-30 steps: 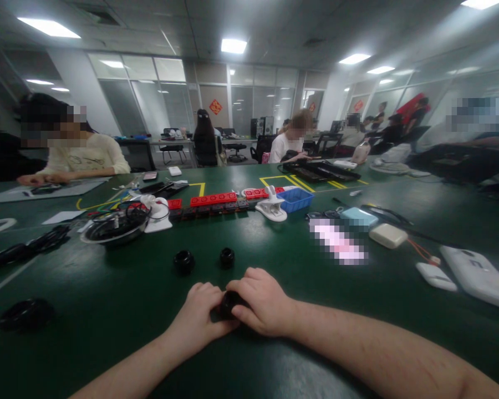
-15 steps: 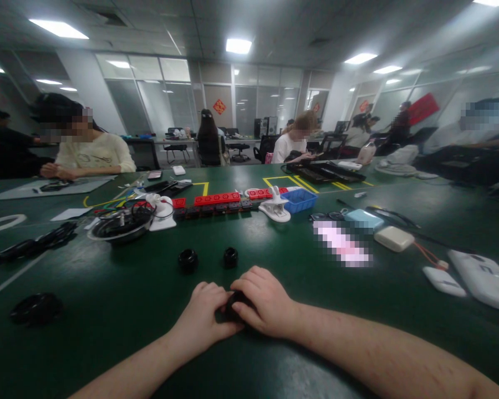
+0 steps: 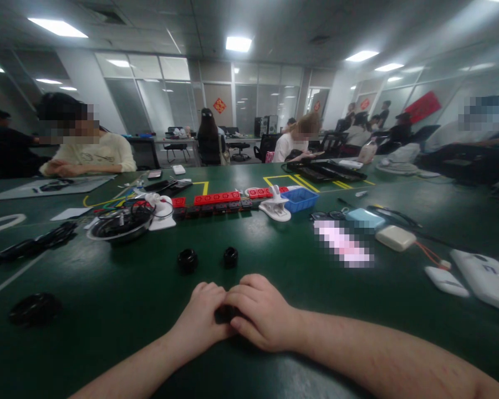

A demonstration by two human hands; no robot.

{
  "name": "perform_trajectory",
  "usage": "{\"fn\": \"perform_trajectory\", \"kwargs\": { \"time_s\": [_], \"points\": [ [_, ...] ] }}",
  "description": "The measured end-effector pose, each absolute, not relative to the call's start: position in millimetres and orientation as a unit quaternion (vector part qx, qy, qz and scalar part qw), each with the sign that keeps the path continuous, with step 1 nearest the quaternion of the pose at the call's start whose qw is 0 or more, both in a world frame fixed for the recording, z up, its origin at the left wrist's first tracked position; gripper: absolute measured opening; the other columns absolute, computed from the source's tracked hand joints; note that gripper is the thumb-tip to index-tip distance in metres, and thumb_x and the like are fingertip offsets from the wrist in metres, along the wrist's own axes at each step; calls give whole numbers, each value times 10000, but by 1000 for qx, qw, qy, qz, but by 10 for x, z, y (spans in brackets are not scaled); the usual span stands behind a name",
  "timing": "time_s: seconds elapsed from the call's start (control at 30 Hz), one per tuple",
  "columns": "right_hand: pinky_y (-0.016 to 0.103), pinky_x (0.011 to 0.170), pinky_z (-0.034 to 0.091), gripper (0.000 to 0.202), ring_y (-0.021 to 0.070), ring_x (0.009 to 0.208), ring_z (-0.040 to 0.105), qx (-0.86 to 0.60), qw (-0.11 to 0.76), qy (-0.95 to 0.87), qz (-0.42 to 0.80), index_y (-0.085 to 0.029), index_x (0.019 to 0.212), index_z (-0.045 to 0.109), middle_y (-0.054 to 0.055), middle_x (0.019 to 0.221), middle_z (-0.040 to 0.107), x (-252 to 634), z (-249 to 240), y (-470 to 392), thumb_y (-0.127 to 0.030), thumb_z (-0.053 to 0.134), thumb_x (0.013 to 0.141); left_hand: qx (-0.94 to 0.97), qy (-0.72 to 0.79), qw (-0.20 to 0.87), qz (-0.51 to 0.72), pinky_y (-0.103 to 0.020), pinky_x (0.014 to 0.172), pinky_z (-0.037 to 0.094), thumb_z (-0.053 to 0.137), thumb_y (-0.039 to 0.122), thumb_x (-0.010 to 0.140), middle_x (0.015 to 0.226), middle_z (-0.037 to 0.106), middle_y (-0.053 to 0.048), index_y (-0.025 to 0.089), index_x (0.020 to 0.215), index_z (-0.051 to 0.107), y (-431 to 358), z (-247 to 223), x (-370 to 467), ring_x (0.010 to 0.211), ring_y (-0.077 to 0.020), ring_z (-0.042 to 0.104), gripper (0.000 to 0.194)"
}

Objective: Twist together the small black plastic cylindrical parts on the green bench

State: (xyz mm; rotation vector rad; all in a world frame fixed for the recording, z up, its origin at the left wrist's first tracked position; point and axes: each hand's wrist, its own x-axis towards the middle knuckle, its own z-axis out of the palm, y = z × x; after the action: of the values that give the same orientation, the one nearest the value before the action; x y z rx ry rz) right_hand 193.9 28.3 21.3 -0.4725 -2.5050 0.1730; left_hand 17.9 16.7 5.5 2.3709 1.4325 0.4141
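Left hand [image 3: 203,315] and right hand [image 3: 263,313] grip a black part [image 3: 223,315] — mostly hidden.

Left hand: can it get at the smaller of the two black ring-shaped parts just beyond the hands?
Probably, once free: the bare left hand is closed around a dark object with the right hand. Nothing stands between it and the small glossy black ring.

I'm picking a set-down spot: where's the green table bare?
Bare: between the large black ring and left hand; beyond the right hand, between the rightmost black ring and blurred pink item. Crowded: the row from metal bowl to blue basket, and around the cream block on the right.
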Motion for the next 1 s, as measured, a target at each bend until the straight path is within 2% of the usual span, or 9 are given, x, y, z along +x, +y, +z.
{"fn": "perform_trajectory", "kwargs": {
  "time_s": [0.17, 0.27, 0.43, 0.67, 0.83, 1.0],
  "points": [
    [344, 788, 377, 281, 195, 859, 468, -173, 301, -936, 55, -133, 1034, 513, 71, 918, 611, 1933, 177, 268, -155, 353, 803, 835, 498, 178, 152, -314, 716, 326, 621, 360, 678, 713, 551, 18, 191, 690, 556, 161, 66, 189, 732, -174, 477, 182],
    [342, 800, 378, 302, 197, 885, 465, -162, 313, -934, 58, -140, 1035, 514, 65, 943, 612, 1935, 175, 275, -132, 377, 767, 832, 502, 183, 148, -315, 716, 329, 615, 379, 686, 713, 550, 18, 190, 694, 559, 157, 85, 194, 730, -174, 478, 197],
    [359, 842, 369, 325, 194, 931, 444, -173, 297, -935, 83, -146, 1057, 502, 79, 1023, 566, 1947, 237, 278, -142, 364, 764, 827, 509, 187, 146, -319, 729, 335, 621, 346, 674, 745, 553, 14, 191, 733, 569, 146, 92, 185, 742, -175, 479, 174],
    [371, 852, 366, 296, 199, 940, 422, -201, 281, -935, 81, -137, 1043, 496, 92, 1026, 530, 1961, 250, 286, -163, 365, 780, 828, 510, 185, 144, -330, 732, 335, 620, 365, 672, 724, 545, 14, 185, 718, 560, 141, 119, 193, 728, -174, 478, 195],
    [380, 799, 370, 249, 205, 868, 424, -247, 277, -925, 79, -136, 973, 536, 86, 937, 522, 1960, 219, 308, -242, 390, 802, 829, 514, 176, 132, -318, 714, 336, 615, 387, 675, 691, 526, 20, 183, 655, 526, 140, 140, 204, 708, -166, 475, 224],
    [369, 754, 369, 251, 204, 815, 425, -242, 274, -928, 70, -129, 924, 574, 82, 870, 533, 1958, 231, 310, -250, 397, 794, 833, 510, 168, 135, -314, 719, 337, 612, 401, 674, 690, 521, 23, 180, 637, 502, 144, 105, 192, 715, -165, 476, 249]
  ]
}}
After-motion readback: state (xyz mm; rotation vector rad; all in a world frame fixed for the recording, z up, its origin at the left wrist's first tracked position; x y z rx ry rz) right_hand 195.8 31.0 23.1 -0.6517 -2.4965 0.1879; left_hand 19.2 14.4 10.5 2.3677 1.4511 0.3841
